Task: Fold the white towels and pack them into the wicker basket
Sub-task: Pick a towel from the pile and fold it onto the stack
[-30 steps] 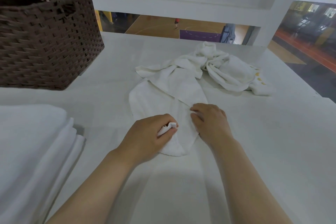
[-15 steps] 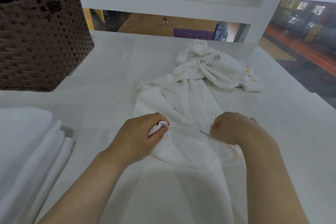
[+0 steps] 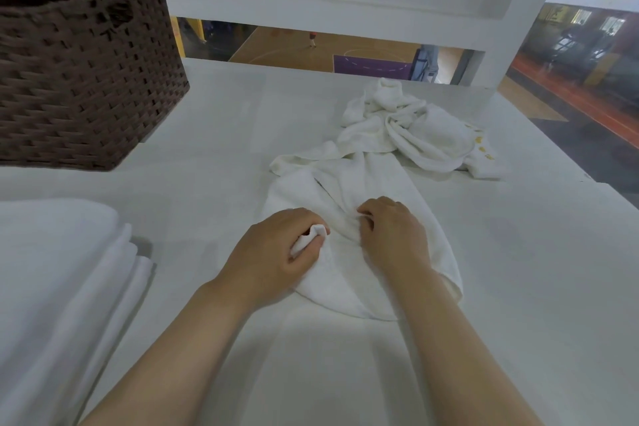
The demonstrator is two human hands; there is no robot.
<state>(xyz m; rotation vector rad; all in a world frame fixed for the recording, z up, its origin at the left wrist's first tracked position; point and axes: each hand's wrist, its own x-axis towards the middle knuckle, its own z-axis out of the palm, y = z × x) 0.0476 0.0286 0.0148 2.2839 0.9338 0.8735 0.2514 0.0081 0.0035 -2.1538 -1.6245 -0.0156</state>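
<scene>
**Both hands on a loose white towel**

Nearest, our left hand (image 3: pixel 276 252) pinched a bunched corner of the white towel (image 3: pixel 349 204) in curled fingers. Our right hand (image 3: pixel 390 235) sat just beside it, fingers curled into the same cloth. The towel lay spread on the white desk (image 3: pixel 518 287). At near left we saw a folded towel stack (image 3: pixel 62 273). Farther back a crumpled towel pile (image 3: pixel 411 128) touched the towel's far end; the wicker basket (image 3: pixel 79 79) stood far left.
</scene>
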